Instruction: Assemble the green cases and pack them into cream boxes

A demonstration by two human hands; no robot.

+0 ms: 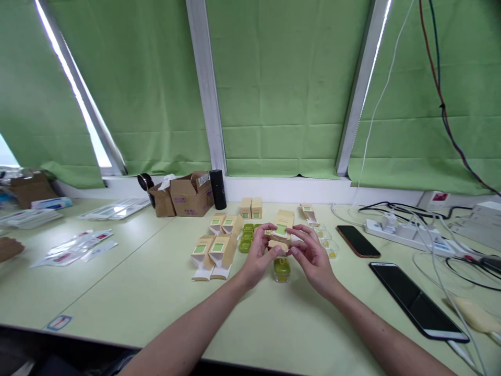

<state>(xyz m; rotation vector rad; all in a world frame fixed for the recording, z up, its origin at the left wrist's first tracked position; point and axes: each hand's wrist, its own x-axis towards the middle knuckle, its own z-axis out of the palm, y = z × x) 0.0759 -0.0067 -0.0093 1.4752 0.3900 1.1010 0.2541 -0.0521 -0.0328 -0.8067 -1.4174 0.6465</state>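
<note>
My left hand (259, 253) and my right hand (312, 259) grip a small tan cardboard box (280, 230) from both sides. A green label shows on the box, and a flap at its near end stands out between my thumbs. Just below it on the table sits a small clear jar with a green lid (282, 267). Several green lids (246, 241) lie behind my left hand, partly hidden by it. Clear round containers with yellow spots (330, 245) lie beyond my right hand. To the left stand several open cardboard boxes (222, 250) with green labels.
Two more small boxes (251, 208) stand at the back. A brown carton (191, 193) and a black cylinder (218, 189) are near the wall. On the right lie phones (417, 297), a power strip (407, 235) and tangled cables. Plastic packets (80, 245) lie far left.
</note>
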